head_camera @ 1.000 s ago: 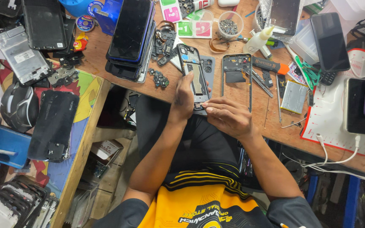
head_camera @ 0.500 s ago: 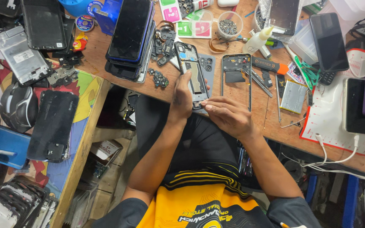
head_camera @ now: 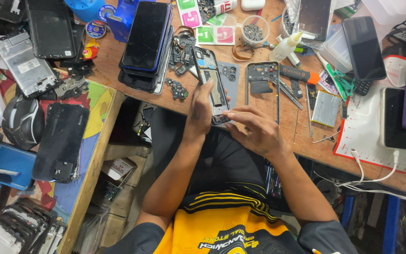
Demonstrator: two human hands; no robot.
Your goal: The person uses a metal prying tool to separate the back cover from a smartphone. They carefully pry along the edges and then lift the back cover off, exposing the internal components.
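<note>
- Brown wooden workbench point(head_camera: 301, 136): cluttered surface running across the upper part of the head view; the person sits at its near edge.
- Opened smartphone with exposed silver-and-black internals point(head_camera: 211, 82): held tilted above the bench edge, near the middle of the view.
- Left hand point(head_camera: 201, 106): closed around the lower left side of the opened smartphone, thumb lying along its edge.
- Right hand point(head_camera: 255, 129): fingers bent and drawn close together, the fingertips point(head_camera: 229, 113) touching the phone's lower right corner; whether they pinch a small part cannot be told.
- Black rectangular phone frame point(head_camera: 262, 84): lies flat on the bench just right of the held phone.
- Stack of dark-screened phones point(head_camera: 145, 44): lies to the left, well apart from the hands.
- Clear round cup of small metal screws point(head_camera: 253, 32): stands beyond the frame.
- Orange-handled screwdriver point(head_camera: 293, 74): lies right of the frame.
- White charging cable point(head_camera: 377, 176): trails over the bench's right edge.
</note>
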